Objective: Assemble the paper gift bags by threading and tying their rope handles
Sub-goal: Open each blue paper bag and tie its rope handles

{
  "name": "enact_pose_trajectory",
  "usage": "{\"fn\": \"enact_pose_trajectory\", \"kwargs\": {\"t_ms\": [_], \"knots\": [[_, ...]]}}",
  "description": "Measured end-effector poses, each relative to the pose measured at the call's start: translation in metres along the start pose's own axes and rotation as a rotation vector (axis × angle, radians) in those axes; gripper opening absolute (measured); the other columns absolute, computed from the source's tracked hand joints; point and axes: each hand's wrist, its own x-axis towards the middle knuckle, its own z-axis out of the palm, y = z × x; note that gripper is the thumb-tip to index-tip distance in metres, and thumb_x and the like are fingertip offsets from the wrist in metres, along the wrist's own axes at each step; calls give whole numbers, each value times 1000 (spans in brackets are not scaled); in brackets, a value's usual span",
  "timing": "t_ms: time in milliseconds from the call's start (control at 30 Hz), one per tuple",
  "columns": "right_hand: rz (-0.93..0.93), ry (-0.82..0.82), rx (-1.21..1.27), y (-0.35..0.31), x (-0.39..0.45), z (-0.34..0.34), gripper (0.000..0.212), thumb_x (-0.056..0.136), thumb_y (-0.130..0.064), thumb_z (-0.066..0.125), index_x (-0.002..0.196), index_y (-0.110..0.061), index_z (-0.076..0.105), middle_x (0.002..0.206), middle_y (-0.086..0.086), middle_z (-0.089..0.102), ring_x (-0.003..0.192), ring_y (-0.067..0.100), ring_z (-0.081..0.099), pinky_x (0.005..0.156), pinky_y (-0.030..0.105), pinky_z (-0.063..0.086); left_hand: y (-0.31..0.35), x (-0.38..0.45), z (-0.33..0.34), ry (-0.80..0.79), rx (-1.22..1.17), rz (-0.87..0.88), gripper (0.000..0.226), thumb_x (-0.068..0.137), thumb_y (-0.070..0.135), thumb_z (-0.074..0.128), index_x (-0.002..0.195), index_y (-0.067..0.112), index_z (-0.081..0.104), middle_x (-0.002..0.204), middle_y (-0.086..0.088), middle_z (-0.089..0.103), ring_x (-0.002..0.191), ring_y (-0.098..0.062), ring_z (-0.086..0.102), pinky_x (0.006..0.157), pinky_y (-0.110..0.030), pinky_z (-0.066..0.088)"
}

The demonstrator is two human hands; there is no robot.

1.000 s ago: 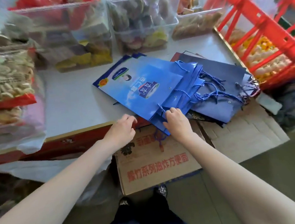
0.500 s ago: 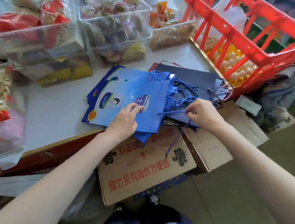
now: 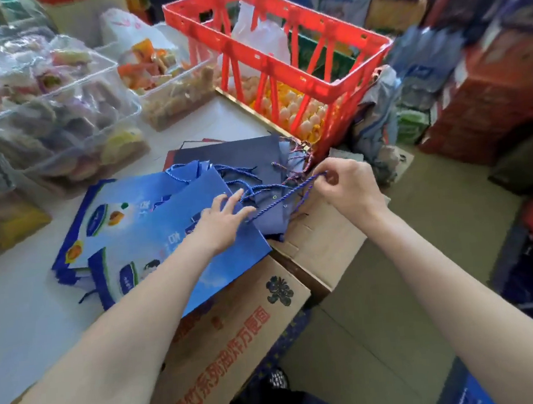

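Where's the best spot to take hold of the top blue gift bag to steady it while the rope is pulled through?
Press flat on the top blue gift bag just beside its punched edge, from above, as the left hand does. It lies flat, partly overhanging the cardboard box, and the rope pulls toward the right hand.

Stack of flat gift bags (image 3: 140, 231) lies on table (image 3: 28, 316), near edge overhanging a cardboard box (image 3: 237, 338) below the table. Left hand (image 3: 219, 223) rests on top bag; right hand (image 3: 344, 189), to its right, pinches a rope handle (image 3: 285, 197) running back to that bag. Behind the bags: clear tubs (image 3: 61, 122) at left, crate (image 3: 280, 63) at right.
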Motion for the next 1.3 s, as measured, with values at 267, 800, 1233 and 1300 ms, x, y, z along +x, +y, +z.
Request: {"fn": "enact_pose_trajectory", "kwargs": {"t_ms": [267,800,1233,1300], "knots": [[599,174,1718,-47,5,-10,22,93,-6,45,75,-9,57,58,0,54,45,8,47,50,19,40,-33,8,-5,216,-13,187,77,31,4,92,97,16,53,94,-9,65,74,-35,59,42,-33,52],[-102,-259,-256,-108,-13,44,10,87,-17,61,93,-12,68,98,4,67,93,21,59,76,30,45,-87,-54,-84,425,-334,310,13,82,28,70,89,16,70,88,1,68,83,-21,62,70,-29,41],[-48,-339,-272,-99,-51,48,14,88,-18,63,101,-15,67,104,4,67,98,22,59,81,30,45,-110,-98,-41,541,-261,315,10,64,25,69,73,22,67,69,12,68,61,-10,65,71,-23,30],[4,-360,-239,-92,-51,44,14,87,-18,65,100,-15,67,102,4,68,97,21,60,84,33,48,-111,-105,-34,549,-272,300,9,62,26,66,71,24,67,68,14,68,60,-7,63,70,-23,27]]}}
